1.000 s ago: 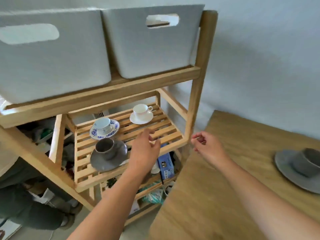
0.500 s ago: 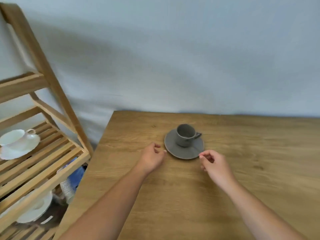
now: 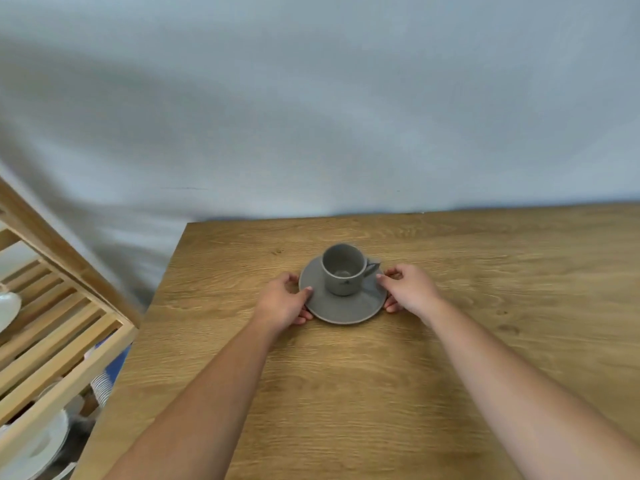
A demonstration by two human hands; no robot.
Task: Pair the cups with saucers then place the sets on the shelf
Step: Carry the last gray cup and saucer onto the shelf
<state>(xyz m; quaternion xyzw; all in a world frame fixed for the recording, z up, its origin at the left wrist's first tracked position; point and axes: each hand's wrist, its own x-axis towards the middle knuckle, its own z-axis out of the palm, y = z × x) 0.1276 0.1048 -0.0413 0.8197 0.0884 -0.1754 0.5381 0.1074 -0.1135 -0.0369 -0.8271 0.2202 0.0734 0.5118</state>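
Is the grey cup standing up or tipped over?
Standing up. The grey cup sits upright on its saucer, its open mouth facing up. It looks empty inside.

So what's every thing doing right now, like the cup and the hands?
cup: upright on the saucer, looks empty, handle to the right
saucer: flat on the table, gripped at both sides
left hand: holding the saucer's left rim
right hand: holding the saucer's right rim
shelf: holds white dishes
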